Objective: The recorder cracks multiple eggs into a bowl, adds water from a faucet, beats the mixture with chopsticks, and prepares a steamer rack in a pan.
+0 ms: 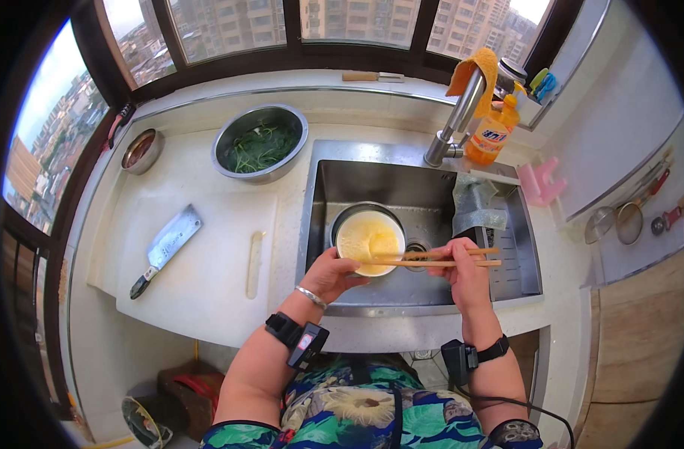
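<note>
My left hand (pixel 332 276) grips the near-left rim of a bowl (pixel 400 230) above the sink. Frothy yellow liquid, which looks like beaten egg (pixel 364 238), fills part of it. In my right hand (pixel 464 270) is a pair of wooden chopsticks (pixel 432 262); their tips reach into the liquid. Below the bowl, a dark round vessel (pixel 337 216) shows only its far rim, the rest being hidden. The sink drain (pixel 416 253) lies just right of the bowl, partly behind the chopsticks.
Left of the stainless sink (pixel 375 178), a cleaver (pixel 173 238) lies on a white cutting board (pixel 218 280). Behind are a metal basin (pixel 224 168) of leafy greens in water and a small metal bowl (pixel 142 151). A faucet (pixel 454 123) and orange detergent bottle (pixel 491 134) stand at the back right.
</note>
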Demonstrator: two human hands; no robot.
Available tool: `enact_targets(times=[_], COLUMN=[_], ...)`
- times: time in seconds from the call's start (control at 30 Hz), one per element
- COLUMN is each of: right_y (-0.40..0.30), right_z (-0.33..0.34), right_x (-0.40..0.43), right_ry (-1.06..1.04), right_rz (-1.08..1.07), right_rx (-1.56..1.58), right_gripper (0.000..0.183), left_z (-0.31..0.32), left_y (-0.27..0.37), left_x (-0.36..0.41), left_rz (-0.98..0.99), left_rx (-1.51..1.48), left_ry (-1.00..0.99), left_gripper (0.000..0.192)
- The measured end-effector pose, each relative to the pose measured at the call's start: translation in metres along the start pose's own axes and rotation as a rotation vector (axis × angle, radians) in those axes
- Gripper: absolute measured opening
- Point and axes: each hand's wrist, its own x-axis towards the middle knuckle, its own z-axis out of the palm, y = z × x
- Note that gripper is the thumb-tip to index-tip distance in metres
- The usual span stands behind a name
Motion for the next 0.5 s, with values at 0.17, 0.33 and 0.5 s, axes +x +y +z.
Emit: enact_targets(times=[0.17, 0.33, 0.5], right_y=[-0.020, -0.013, -0.004], right_z=[0.000, -0.009, 0.003], right_x=[0.004, 0.007, 0.002], right_ry=[0.140, 0.064, 0.004], right_rz=[-0.137, -0.079, 0.008], right_rx=[0.036, 0.026, -0.008], right_gripper=[0.022, 0.024, 0.024], left_z=[-0.001, -0.001, 0.001], left_y=[0.002, 0.000, 0.000], left_x=[0.000, 0.000, 0.000], left_rz=[-0.016, -0.009, -0.012], left_rx=[0.018, 0.001, 0.000], left_ry=[0.026, 0.013, 0.003], left_gripper=[0.044, 0.044, 0.043])
